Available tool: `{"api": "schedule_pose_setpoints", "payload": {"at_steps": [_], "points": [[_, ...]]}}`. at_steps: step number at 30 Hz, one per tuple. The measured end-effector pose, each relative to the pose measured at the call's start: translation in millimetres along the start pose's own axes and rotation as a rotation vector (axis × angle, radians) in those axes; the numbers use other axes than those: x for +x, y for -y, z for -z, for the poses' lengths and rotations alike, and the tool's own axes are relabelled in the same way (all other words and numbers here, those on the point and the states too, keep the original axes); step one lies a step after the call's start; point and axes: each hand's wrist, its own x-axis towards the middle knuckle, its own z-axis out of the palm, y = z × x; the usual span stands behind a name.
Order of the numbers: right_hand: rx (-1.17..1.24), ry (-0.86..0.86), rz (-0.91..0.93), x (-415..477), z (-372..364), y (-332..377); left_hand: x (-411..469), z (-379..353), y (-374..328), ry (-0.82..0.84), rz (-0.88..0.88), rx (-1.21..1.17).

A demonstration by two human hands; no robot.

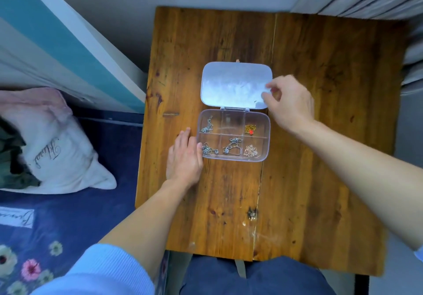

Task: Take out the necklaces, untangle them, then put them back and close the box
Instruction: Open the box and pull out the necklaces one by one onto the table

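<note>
While the box [233,159] lies open, left hand [185,158] flat beside it — fingers [183,139] straight; right hand [291,105] pinching the lid [231,84].

The box [233,159] is clear, the surface [320,157] streaky brown. One necklace [249,129] is gold with red; the bed cover [109,203] navy, flowered.

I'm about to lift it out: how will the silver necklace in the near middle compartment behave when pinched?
Likely floppy: the silver necklace lies in loose loops. Probably light, as its chain looks thin. It may come up tangled, since its far end is bunched.
</note>
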Motion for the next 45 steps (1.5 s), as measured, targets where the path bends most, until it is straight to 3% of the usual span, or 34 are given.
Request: {"api": "schedule_pose_setpoints", "payload": {"at_steps": [5,9,12,15,33,38,41,45], "points": [[0.004,0.394,0.104,-65,-18,24,-1,1,-1,-0.005,0.006,0.004],[-0.209,0.228,-0.03,-65,-34,19,0,3,2,0.004,-0.022,-0.01],[-0.486,0.274,-0.003,-57,-39,20,-1,4,2,0.009,-0.029,-0.022],[-0.589,0.319,0.017,-47,-43,25,-1,4,3,0.013,-0.039,-0.032],[-0.476,0.301,-0.116,-37,-52,32,3,11,13,0.089,-0.113,-0.026],[-0.18,0.197,-0.151,-54,-31,34,10,19,13,0.156,-0.11,-0.056],[0.237,0.159,-0.377,-70,-10,25,10,28,12,0.17,-0.094,-0.078],[0.586,0.152,-0.634,-93,10,2,4,36,-2,-0.076,-0.074,-0.174]]}}
